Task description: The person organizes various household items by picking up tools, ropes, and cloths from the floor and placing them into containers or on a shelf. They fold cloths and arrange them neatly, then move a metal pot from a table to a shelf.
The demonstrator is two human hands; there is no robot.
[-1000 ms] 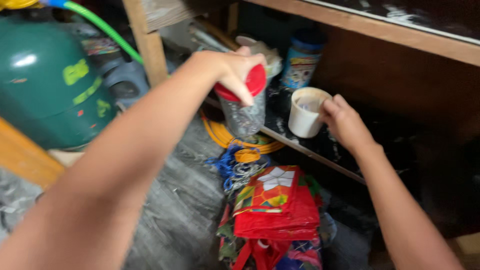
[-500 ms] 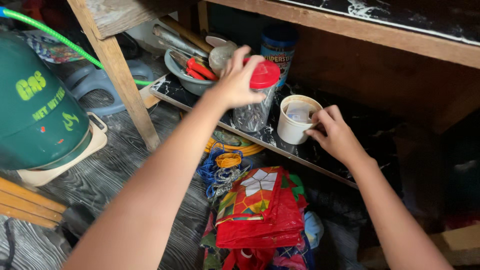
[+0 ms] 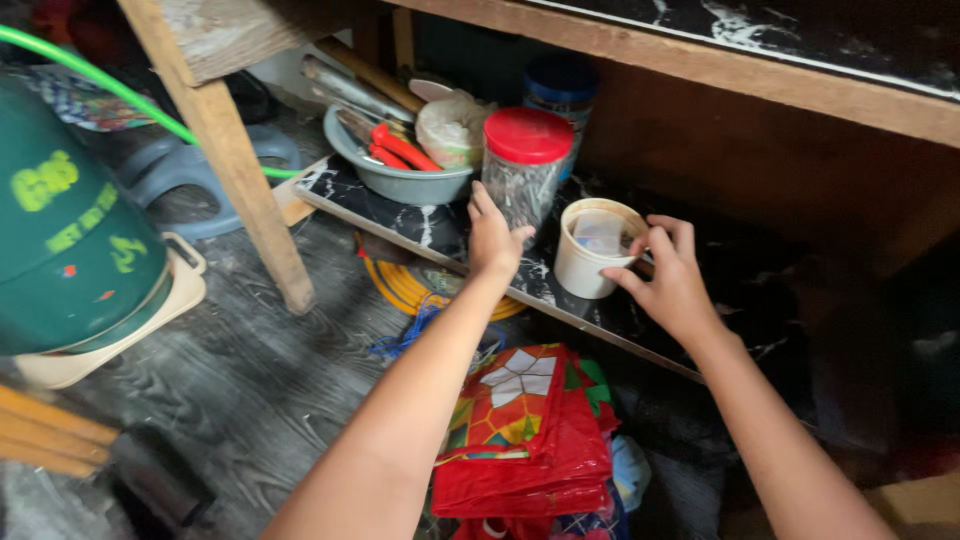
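Nearest the camera, a folded red patterned bag [image 3: 525, 440] lies on the dark wooden floor [image 3: 250, 380], just below the front edge of a low marbled shelf [image 3: 420, 225]. Above it the two forearms reach forward. The left hand [image 3: 492, 240] rests on the shelf edge with its fingers [image 3: 483, 205] loosely spread, touching the base of a clear jar with a red lid [image 3: 525, 165]; it is not clamped on the jar, only laid against it, which stands upright on the shelf. The right hand [image 3: 670, 275] curls around the rim of a small cream tub [image 3: 597, 248], thumb and fingertips pinching its edge, likely to steady it, since the tub is open-topped and sits near the shelf front. Something pale lies inside; what it is cannot be told. Behind the jar a grey bowl [image 3: 400, 180] holds red-handled tools, with a blue-lidded container [image 3: 565, 85] deeper back. Far left stands a green gas cylinder [image 3: 70, 250] beside a wooden table leg [image 3: 235, 150]
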